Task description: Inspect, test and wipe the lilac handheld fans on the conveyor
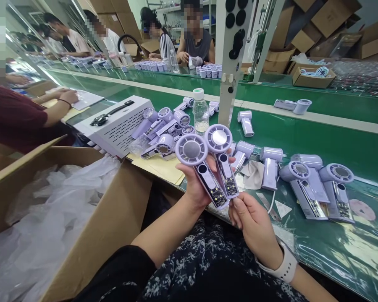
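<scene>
My left hand (193, 188) is closed around two lilac handheld fans side by side, their round heads up and handles slanting down to the right. The left fan (191, 149) and the right fan (219, 139) both show bare circuit boards low on their handles. At the lower end of the right fan's handle, my right hand (248, 214) is closed, thumb and fingers pinched against its tip. Whether something small is also between those fingers is hidden. More lilac fans (302, 184) lie on the green bench to the right, and a pile of fans (164, 126) lies on the left.
A white vented box (119, 126) stands left on the bench, near a plastic bottle (200, 110) and a white post (228, 63). An open carton (113, 226) of plastic bags is at my left. A metal ruler (267, 205) lies at right. Several people sit along the line.
</scene>
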Available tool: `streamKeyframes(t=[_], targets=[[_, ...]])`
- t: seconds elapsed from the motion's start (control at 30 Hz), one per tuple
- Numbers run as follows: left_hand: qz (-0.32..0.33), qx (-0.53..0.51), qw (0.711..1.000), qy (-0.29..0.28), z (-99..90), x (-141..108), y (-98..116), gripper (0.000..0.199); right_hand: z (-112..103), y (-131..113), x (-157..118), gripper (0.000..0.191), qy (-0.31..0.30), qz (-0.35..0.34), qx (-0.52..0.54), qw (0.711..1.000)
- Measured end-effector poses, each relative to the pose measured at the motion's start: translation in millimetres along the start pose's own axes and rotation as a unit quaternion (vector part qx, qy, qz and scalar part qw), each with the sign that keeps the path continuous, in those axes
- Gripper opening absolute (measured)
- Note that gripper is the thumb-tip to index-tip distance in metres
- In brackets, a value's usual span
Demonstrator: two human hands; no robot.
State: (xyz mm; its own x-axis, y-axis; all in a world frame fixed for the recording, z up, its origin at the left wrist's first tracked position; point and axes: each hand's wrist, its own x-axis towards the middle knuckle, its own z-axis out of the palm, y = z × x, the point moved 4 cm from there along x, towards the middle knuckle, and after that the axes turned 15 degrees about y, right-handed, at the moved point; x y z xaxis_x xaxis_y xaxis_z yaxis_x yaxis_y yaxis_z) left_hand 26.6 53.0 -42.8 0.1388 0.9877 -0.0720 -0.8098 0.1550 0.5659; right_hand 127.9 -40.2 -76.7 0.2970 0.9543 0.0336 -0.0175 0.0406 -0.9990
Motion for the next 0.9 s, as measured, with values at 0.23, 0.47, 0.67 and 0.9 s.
streamKeyframes(t=[0.23, 0.47, 0.67, 0.9], targets=[[0.059, 0.069, 0.996, 0.017, -8.9, -4.8, -13.3, 0.079, 2.1, 9.3, -4.8, 0.047, 0.043, 0.078, 0.066, 0.994], [0.033, 0.074, 0.995, 0.054, -17.9, 6.4, -11.8, 0.076, -4.6, 5.6, 4.3, 0.040, 0.013, -0.025, -0.053, 0.998], [0.029, 0.127, 0.991, 0.020, -18.8, 0.8, 12.1, 0.056, -12.7, -0.7, 36.0, 0.035, 0.081, -0.093, -0.119, 0.985], [-0.019, 0.241, 0.968, -0.063, -32.2, -18.3, 12.1, 0.049, -13.4, -8.9, 45.1, 0.051, -0.083, 0.011, 0.119, 0.989]])
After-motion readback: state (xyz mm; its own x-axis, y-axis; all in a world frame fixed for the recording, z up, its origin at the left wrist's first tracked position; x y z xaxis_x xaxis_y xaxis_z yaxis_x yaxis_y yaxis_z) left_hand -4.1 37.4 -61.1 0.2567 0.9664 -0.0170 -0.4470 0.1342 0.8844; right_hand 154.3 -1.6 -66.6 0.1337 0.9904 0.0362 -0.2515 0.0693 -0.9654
